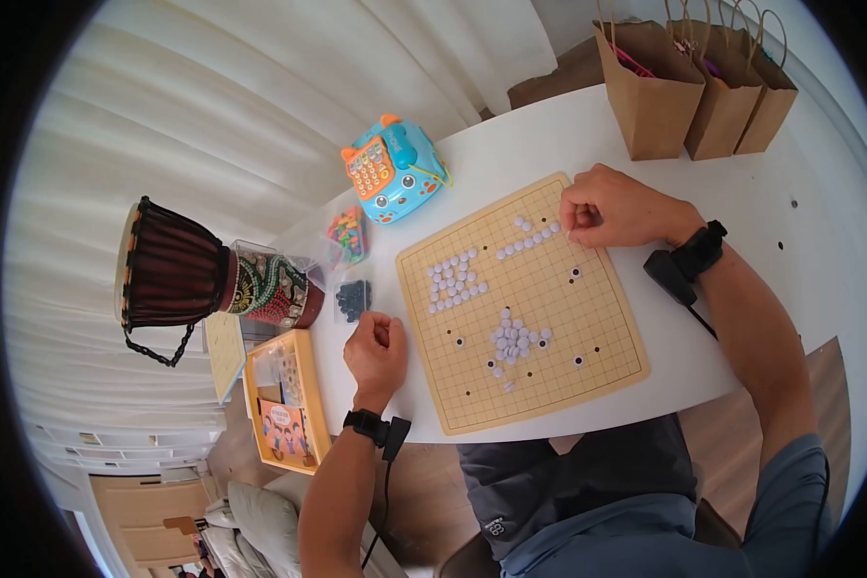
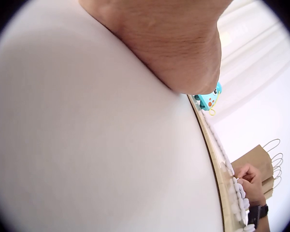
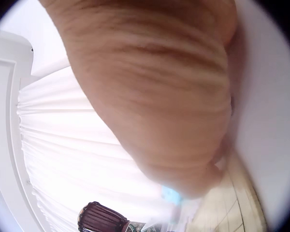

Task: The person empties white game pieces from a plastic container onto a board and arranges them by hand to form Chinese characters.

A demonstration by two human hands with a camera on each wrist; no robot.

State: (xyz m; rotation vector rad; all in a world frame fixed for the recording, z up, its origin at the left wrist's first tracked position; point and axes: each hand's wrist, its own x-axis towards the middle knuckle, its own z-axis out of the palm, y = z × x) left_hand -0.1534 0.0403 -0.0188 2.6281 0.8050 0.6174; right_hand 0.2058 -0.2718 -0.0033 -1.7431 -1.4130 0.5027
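A square wooden grid board (image 1: 433, 385) lies on the white table, bearing white pieces (image 1: 511, 337) in a loose pile, a block of rows at its left and a slanting line near its top. My right hand (image 1: 617, 207) is at the board's upper right edge, thumb and fingertips pinching what looks like a white piece at the end of that line. The fingers mostly cover it. My left hand (image 1: 376, 356) rests on the table left of the board, fingers loosely curled, holding nothing. In the left wrist view the right hand (image 2: 250, 183) is beside the white pieces (image 2: 241, 198).
Beyond the left hand stand a box of dark pieces (image 1: 353, 301), a box of colourful pieces (image 1: 348, 235) and a blue toy phone (image 1: 405, 178). A drum (image 1: 178, 265) and a wooden tray (image 1: 310, 385) are further left. Paper bags (image 1: 650, 111) stand at the back right.
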